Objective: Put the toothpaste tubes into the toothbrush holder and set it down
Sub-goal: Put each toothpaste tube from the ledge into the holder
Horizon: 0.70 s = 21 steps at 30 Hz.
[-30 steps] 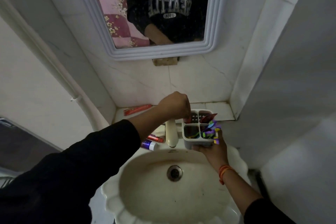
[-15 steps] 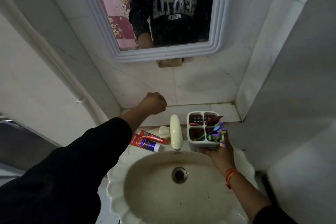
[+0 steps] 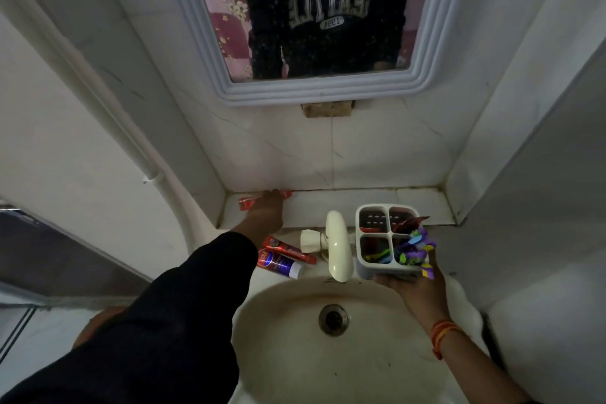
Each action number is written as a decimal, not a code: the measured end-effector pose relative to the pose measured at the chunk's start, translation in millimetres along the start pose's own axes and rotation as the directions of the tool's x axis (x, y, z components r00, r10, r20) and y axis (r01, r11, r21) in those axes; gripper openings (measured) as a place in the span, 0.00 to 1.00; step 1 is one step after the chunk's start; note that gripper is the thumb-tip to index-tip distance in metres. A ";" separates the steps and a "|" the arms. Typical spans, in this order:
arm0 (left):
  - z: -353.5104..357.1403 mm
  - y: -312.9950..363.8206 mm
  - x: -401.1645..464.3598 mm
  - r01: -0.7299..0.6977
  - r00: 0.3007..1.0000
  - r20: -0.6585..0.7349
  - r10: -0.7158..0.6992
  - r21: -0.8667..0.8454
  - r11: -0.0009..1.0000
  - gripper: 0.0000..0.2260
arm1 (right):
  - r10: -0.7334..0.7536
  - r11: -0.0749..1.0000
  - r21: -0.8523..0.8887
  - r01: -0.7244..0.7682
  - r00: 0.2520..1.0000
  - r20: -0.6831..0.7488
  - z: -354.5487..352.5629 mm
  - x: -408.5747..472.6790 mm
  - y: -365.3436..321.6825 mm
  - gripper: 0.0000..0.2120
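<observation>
My right hand [image 3: 418, 287] holds a white four-compartment toothbrush holder [image 3: 377, 272] from below, above the sink's right rim. Colourful toothbrushes [image 3: 413, 248] fill its right front compartment, and a red tube end [image 3: 408, 224] sticks out of the back right one. My left hand [image 3: 266, 211] reaches to the tiled ledge at the back left, its fingers closed over the middle of a red toothpaste tube [image 3: 246, 203] lying there. Two more tubes lie on the sink rim left of the faucet: a red one [image 3: 290, 249] and a red-and-blue one with a white cap [image 3: 278, 264].
A cream faucet [image 3: 337, 246] stands between the loose tubes and the holder. The sink basin [image 3: 328, 364] with its drain [image 3: 333, 319] lies below. The tiled ledge [image 3: 419, 205] runs along the back wall under a framed mirror [image 3: 328, 88]. A white pipe [image 3: 131, 147] runs down the left wall.
My left hand left the holder, swung left and back, and came down on the red tube on the ledge. The right hand kept the holder roughly in place.
</observation>
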<state>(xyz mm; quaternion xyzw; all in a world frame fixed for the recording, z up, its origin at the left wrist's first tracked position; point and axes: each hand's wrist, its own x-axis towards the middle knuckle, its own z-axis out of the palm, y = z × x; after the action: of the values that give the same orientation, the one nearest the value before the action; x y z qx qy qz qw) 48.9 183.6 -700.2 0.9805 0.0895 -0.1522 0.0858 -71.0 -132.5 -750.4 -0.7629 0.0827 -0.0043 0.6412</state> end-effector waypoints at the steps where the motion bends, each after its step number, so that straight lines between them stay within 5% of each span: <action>1: 1.3 -2.3 -0.7 -0.006 0.999 -0.049 0.009 0.061 0.998 0.24 | 0.004 1.000 -0.013 -0.004 1.000 0.001 0.4 -0.2 -0.1 0.38; 8: -2.3 -12.0 -1.8 -0.132 0.981 -0.101 0.167 0.287 0.949 0.18 | 0.028 0.996 -0.086 -0.030 0.999 -0.024 -3.3 -4.1 -5.2 0.38; 16: -49.5 27.4 -30.7 -0.360 0.899 -0.239 0.367 0.071 0.930 0.18 | 0.020 0.996 -0.088 -0.023 0.999 -0.031 -3.6 -5.1 -3.9 0.40; 21: -102.2 78.8 -57.0 -0.514 0.845 -0.177 0.505 -0.007 0.858 0.14 | 0.010 0.998 -0.059 -0.013 0.999 -0.045 0.0 -6.3 -9.6 0.39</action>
<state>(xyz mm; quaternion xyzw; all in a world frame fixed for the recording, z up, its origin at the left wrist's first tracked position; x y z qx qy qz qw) 40.3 118.7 -575.2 0.9757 -0.1628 -0.0378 0.1418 -76.1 -130.1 -740.4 -0.7808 0.1014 -0.0153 0.6162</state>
